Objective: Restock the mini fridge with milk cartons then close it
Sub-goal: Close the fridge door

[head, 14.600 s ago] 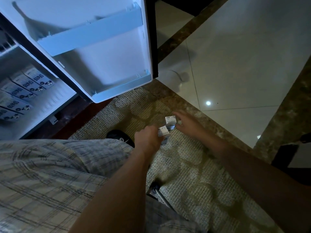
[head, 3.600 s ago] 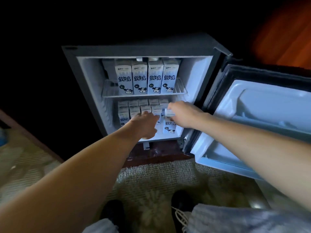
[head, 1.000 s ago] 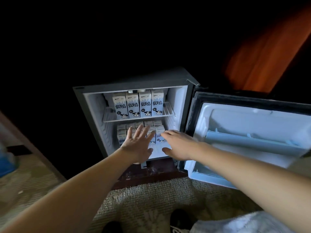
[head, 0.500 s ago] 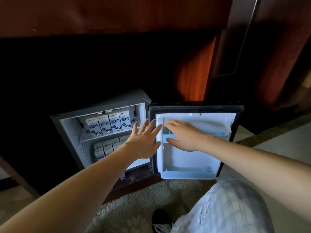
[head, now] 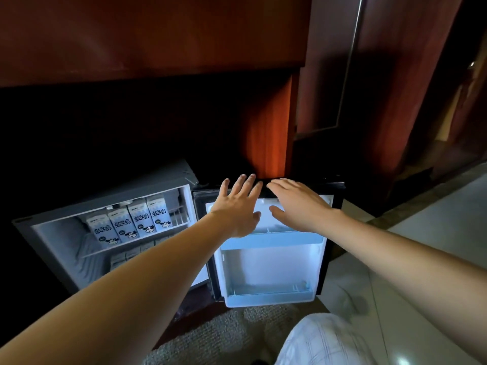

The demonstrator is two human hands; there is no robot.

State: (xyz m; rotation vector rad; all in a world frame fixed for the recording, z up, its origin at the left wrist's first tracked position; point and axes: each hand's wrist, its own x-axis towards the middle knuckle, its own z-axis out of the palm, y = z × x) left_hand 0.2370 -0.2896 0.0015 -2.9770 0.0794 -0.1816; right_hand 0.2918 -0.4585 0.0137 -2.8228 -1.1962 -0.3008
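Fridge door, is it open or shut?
Open: the door stands wide, its white inner shelves showing, and milk cartons are visible inside the fridge.

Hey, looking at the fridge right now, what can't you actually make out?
Head view only:
- Lower-shelf cartons: mostly behind the left forearm; count unknown.
- Top of the fridge door: covered by the left hand and right hand; contact with its dark edge unclear.
- Upper-shelf cartons: small print unreadable.

A hotel-like room: a mini fridge (head: 118, 192) tucked under dark wooden cabinetry (head: 158, 35), woven rug (head: 224, 335) beside glossy floor tiles (head: 434, 246).
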